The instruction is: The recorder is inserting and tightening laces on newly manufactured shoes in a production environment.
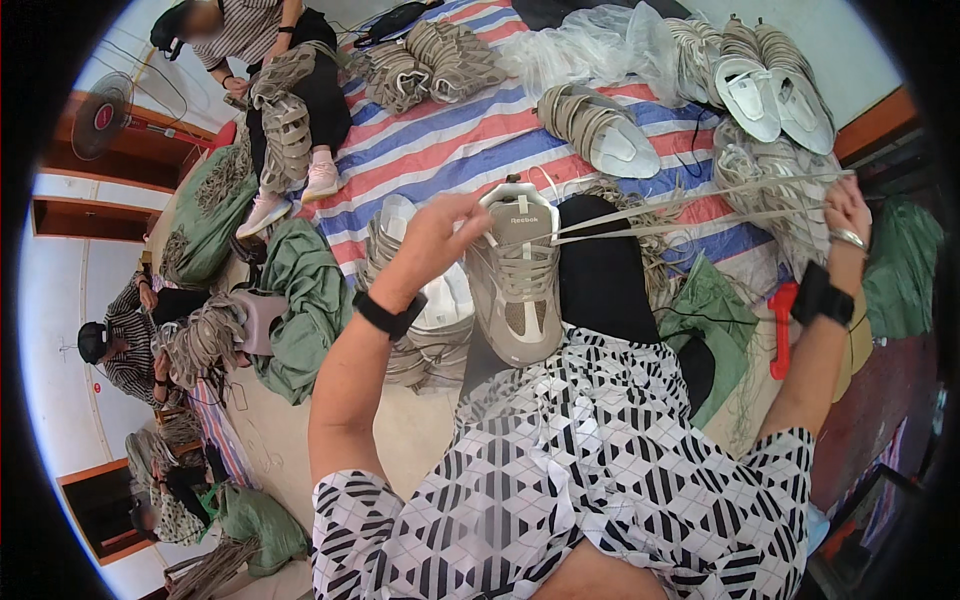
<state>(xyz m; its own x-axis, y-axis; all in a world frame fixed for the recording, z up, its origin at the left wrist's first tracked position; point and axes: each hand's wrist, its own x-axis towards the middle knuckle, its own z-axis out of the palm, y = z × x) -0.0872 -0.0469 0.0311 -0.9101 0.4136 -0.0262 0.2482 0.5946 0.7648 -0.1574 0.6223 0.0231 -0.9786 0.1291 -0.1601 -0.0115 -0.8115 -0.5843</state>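
Observation:
A beige-grey shoe upper [513, 325] with white trim rests on my lap, its toe toward me. My left hand [438, 238] is closed on the left edge of its collar, beside the tongue; the fingertips are partly hidden. Out to the far right, my right hand [848, 208] is closed around the ends of a beige shoelace [690, 203]. The lace stretches taut in two strands from the shoe's top eyelets to that hand. Lower down, the lace crosses the front of the shoe in several rows.
Left of my lap stands a stack of shoe uppers [440, 305]. More nested uppers [600, 130] lie on the striped sheet [455, 160], near clear plastic bags [590, 48]. Loose laces [655, 240] and a red plastic piece [782, 330] are at right. Co-workers sit at left near a fan [103, 115].

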